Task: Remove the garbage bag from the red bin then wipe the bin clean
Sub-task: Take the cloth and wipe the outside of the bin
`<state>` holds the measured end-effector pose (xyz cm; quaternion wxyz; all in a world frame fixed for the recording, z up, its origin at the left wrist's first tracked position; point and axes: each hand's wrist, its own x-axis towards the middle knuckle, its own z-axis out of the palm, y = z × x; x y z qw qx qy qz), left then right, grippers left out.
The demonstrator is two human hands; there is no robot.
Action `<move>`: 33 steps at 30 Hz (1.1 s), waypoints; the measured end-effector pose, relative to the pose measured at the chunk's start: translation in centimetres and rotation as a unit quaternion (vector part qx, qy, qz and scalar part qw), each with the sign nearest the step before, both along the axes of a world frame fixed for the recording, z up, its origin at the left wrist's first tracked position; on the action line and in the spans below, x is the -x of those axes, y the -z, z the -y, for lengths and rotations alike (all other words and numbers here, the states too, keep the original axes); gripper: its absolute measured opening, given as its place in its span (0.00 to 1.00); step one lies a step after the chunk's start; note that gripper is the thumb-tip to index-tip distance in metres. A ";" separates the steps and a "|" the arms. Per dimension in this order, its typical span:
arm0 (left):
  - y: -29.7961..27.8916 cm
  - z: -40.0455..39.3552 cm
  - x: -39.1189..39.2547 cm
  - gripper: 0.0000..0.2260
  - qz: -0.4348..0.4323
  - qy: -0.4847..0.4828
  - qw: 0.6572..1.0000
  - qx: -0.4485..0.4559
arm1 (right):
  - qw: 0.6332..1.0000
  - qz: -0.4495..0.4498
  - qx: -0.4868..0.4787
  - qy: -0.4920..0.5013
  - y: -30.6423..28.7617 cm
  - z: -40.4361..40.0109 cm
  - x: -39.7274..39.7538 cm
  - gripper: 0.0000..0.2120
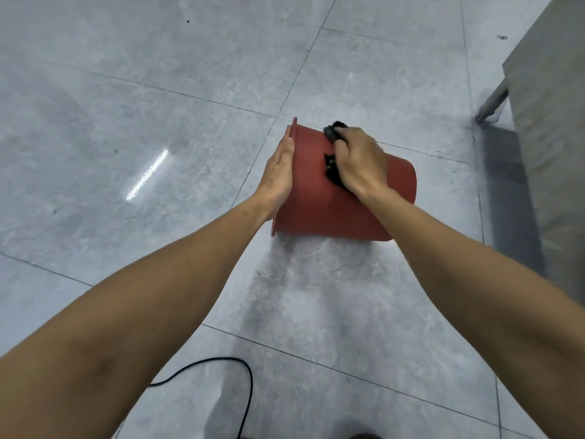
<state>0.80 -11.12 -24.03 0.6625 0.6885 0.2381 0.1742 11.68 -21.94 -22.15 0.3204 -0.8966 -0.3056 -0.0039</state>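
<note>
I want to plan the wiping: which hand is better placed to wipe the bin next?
Right. The right hand already presses the black cloth on the bin; the left hand lies flat against its rim.

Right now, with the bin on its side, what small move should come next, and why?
Probably draw the right hand with the black cloth along the red bin wall toward its base. The cloth lies pressed on the upper side near the rim, the left hand steadies the rim, and the wall nearer the base lies uncovered.
</note>
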 end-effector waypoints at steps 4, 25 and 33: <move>-0.4 -0.3 -0.9 0.20 0.000 -0.026 0.999 0.023 | 0.984 0.131 0.023 -0.122 2.5 -0.2 4.1 0.28; -0.7 1.0 -1.2 0.20 0.006 -0.064 0.997 -0.034 | 0.996 0.016 -0.010 0.082 2.0 4.1 -1.7 0.22; -0.9 1.2 -0.8 0.19 0.018 -0.066 0.997 -0.033 | 0.987 0.114 0.023 -0.111 2.7 1.6 3.2 0.28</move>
